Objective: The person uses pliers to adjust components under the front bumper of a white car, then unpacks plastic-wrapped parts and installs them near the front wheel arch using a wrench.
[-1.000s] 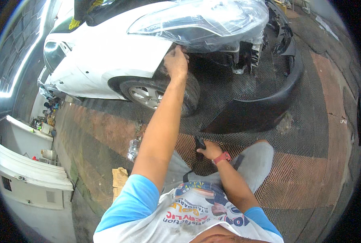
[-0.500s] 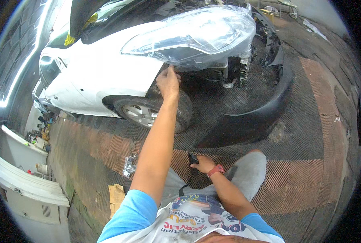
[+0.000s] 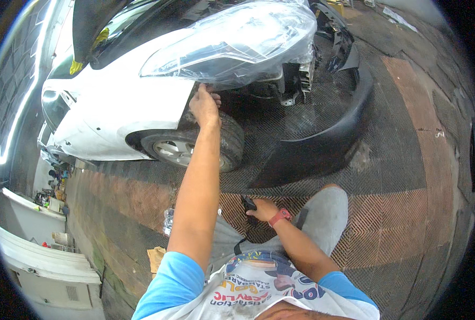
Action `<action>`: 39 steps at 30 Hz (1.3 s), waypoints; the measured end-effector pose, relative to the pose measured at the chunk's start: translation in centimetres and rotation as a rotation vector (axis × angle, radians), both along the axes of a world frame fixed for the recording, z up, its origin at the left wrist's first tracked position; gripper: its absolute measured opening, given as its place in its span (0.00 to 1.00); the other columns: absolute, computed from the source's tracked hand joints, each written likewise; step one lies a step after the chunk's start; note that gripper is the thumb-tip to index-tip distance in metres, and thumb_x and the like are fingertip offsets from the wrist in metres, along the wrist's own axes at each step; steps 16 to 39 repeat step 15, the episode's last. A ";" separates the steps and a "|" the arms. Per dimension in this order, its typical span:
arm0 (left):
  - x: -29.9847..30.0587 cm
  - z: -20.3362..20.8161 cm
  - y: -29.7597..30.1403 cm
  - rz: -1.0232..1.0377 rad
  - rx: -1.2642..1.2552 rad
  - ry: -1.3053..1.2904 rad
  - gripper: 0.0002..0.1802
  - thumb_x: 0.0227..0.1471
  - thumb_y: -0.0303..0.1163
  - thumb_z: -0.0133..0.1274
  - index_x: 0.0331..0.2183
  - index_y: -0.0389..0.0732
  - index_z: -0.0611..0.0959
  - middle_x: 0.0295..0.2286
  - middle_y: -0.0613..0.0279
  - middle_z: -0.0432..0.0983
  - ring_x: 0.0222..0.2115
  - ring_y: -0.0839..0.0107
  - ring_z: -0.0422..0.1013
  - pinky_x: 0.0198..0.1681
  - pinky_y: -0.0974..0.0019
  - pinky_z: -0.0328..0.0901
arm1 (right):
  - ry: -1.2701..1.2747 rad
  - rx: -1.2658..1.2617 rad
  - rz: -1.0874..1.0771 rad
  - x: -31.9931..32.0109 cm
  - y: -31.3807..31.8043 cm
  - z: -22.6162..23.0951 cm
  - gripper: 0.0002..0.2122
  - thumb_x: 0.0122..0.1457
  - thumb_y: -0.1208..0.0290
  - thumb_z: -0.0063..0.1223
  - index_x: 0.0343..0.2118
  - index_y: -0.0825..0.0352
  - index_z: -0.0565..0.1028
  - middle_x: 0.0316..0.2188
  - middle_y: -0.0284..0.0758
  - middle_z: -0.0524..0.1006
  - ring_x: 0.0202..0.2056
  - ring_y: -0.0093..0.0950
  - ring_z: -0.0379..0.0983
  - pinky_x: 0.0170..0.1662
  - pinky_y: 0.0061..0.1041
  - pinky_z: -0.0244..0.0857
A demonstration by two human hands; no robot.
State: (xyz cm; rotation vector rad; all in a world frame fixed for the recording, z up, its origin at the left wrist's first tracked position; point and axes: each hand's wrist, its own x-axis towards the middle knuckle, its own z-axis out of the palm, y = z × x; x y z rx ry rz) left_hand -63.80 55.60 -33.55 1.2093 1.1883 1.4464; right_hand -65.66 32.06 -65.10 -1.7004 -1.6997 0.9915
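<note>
My left hand (image 3: pixel 204 106) reaches out to the front edge of the white fender (image 3: pixel 141 104), just under the plastic-wrapped headlight (image 3: pixel 232 48). Its fingertips are pinched together there, and whatever lies between them is hidden. Behind the wrist is the front wheel (image 3: pixel 232 141) with its black tyre. Close to my body, between my knees, my right hand (image 3: pixel 262 209) is closed around a black hand-held object (image 3: pixel 247 204). Its kind cannot be made out. A red watch sits on that wrist.
A loose black bumper (image 3: pixel 323 141) curves over the ribbed floor tiles (image 3: pixel 397 224) to the front right. Clear plastic (image 3: pixel 168 220) and a brown paper piece (image 3: pixel 155 258) lie left of my legs. White cabinets (image 3: pixel 45 250) line the left side.
My view has shifted, so the car sits slightly further left in the picture. The left hand stays at the fender edge, and the right still holds the black object.
</note>
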 end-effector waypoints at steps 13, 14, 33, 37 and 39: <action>-0.8 -0.3 1.3 -0.078 0.051 0.032 0.19 0.61 0.40 0.48 0.28 0.32 0.79 0.17 0.59 0.74 0.17 0.72 0.69 0.22 0.69 0.62 | -0.054 0.054 -0.008 -0.5 -0.1 -0.5 0.24 0.51 0.53 0.63 0.43 0.68 0.77 0.41 0.50 0.79 0.44 0.48 0.76 0.50 0.44 0.69; -0.8 -0.3 1.2 -0.074 0.023 -0.001 0.19 0.60 0.40 0.49 0.29 0.32 0.79 0.18 0.58 0.74 0.17 0.71 0.69 0.22 0.69 0.63 | -0.037 -0.004 0.020 -0.4 0.0 0.1 0.26 0.51 0.52 0.64 0.47 0.68 0.76 0.44 0.51 0.78 0.46 0.47 0.76 0.52 0.44 0.67; -0.8 -0.2 1.2 -0.070 -0.005 -0.034 0.18 0.60 0.39 0.50 0.29 0.32 0.79 0.18 0.58 0.74 0.17 0.71 0.69 0.23 0.69 0.63 | -0.019 -0.062 0.048 -0.2 0.2 0.6 0.29 0.50 0.52 0.64 0.50 0.68 0.75 0.46 0.52 0.78 0.48 0.46 0.75 0.54 0.44 0.66; -0.8 -0.2 1.2 -0.070 -0.005 -0.034 0.18 0.60 0.39 0.50 0.29 0.32 0.79 0.18 0.58 0.74 0.17 0.71 0.69 0.23 0.69 0.63 | -0.019 -0.062 0.048 -0.2 0.2 0.6 0.29 0.50 0.52 0.64 0.50 0.68 0.75 0.46 0.52 0.78 0.48 0.46 0.75 0.54 0.44 0.66; -0.8 -0.2 1.2 -0.070 -0.005 -0.034 0.18 0.60 0.39 0.50 0.29 0.32 0.79 0.18 0.58 0.74 0.17 0.71 0.69 0.23 0.69 0.63 | -0.019 -0.062 0.048 -0.2 0.2 0.6 0.29 0.50 0.52 0.64 0.50 0.68 0.75 0.46 0.52 0.78 0.48 0.46 0.75 0.54 0.44 0.66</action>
